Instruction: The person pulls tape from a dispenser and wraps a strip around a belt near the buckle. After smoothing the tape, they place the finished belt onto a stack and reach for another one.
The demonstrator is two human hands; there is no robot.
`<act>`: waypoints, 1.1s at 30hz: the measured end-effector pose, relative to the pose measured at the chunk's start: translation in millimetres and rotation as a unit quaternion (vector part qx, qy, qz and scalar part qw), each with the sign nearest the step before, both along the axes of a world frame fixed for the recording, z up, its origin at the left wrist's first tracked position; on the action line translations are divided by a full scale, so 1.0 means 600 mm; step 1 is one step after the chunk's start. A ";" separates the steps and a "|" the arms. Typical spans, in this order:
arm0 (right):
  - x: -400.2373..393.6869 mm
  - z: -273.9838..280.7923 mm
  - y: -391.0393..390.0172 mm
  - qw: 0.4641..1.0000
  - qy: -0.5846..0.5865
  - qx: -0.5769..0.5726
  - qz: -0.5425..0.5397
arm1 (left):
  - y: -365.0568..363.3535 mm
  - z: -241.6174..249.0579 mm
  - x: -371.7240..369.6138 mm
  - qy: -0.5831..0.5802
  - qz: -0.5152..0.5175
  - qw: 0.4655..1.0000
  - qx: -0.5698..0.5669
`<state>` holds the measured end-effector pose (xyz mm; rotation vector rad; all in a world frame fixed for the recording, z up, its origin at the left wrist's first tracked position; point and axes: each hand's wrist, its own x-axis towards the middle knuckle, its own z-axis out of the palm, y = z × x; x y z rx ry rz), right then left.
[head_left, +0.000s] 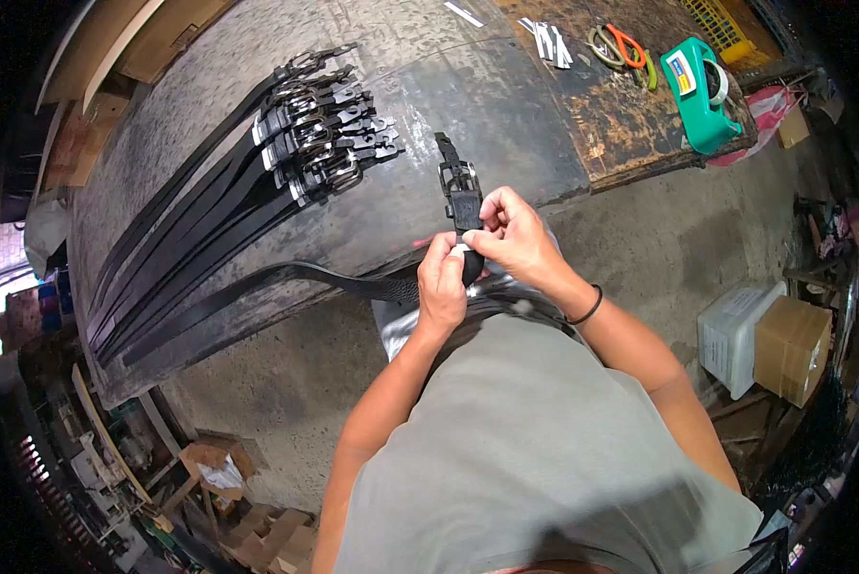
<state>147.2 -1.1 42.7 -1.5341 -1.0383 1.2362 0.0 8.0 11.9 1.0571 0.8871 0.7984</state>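
Note:
A black belt (pixel 465 211) with a metal buckle lies at the table's near edge, its buckle end pointing away from me. My left hand (pixel 442 284) is closed on the belt just below the buckle. Thumb and fingers of my right hand (pixel 513 235) pinch at the same spot from the right. Between the two hands a small white strip (pixel 461 248) shows on the belt. The rest of the strap runs left along the table edge. Several more black belts (pixel 200 196) lie side by side on the left, their buckles bunched together.
On the dark table (pixel 506 105), white strips (pixel 547 44), orange-handled scissors (pixel 625 46) and a green tape dispenser (pixel 702 100) are at the back right. A cardboard box (pixel 791 349) and a pale plastic bin (pixel 731 340) stand at the right.

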 end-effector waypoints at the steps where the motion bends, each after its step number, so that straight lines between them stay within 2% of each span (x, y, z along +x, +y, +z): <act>1: 0.000 0.001 0.000 1.000 0.000 0.000 -0.002 | 0.000 0.000 0.000 0.009 0.006 1.000 0.002; 3: 0.000 0.008 0.001 0.997 0.080 -0.001 -0.021 | 0.001 0.009 0.003 0.005 0.013 1.000 -0.013; 6: 0.004 0.009 0.000 0.993 0.113 -0.034 -0.025 | 0.002 0.016 0.005 -0.003 0.021 0.999 -0.028; 8: 0.003 0.009 -0.001 0.997 0.080 -0.017 -0.013 | 0.002 0.014 0.005 -0.007 0.020 0.999 -0.028; 10: 0.002 0.007 -0.002 0.999 0.046 -0.001 -0.003 | 0.001 0.009 0.003 0.036 -0.001 0.999 0.025; 12: -0.001 0.001 -0.001 1.000 0.021 -0.008 0.003 | 0.001 0.009 0.005 0.022 0.006 1.000 0.014; 16: 0.002 0.006 0.000 0.995 0.100 -0.002 -0.013 | 0.004 0.024 0.006 0.009 0.025 0.999 -0.023; 19: 0.004 -0.001 -0.002 0.995 0.094 -0.010 -0.011 | 0.004 0.018 0.003 0.019 0.005 1.000 -0.009; 21: -0.001 0.004 -0.005 1.000 0.001 -0.008 0.020 | 0.004 0.023 0.004 0.022 0.003 1.000 0.001; 23: 0.001 -0.005 -0.005 1.000 0.001 0.007 0.022 | 0.005 0.026 0.004 0.025 0.002 1.000 0.012; 25: 0.001 -0.006 -0.004 0.999 0.004 0.023 0.026 | 0.007 0.028 0.003 -0.008 0.012 1.000 -0.025; 27: 0.002 0.000 -0.003 0.994 0.109 0.007 0.003 | 0.008 0.026 0.002 -0.013 0.012 0.999 -0.028; 28: 0.001 0.000 -0.004 0.994 0.109 0.007 0.003 | 0.008 0.026 0.002 -0.019 0.011 0.999 -0.032; 31: -0.001 0.004 -0.003 0.998 0.056 0.009 0.007 | 0.008 0.037 0.001 0.045 -0.008 0.998 0.035; 33: -0.003 0.010 -0.001 1.000 -0.012 -0.005 0.026 | 0.008 0.034 0.001 0.046 -0.007 0.998 0.042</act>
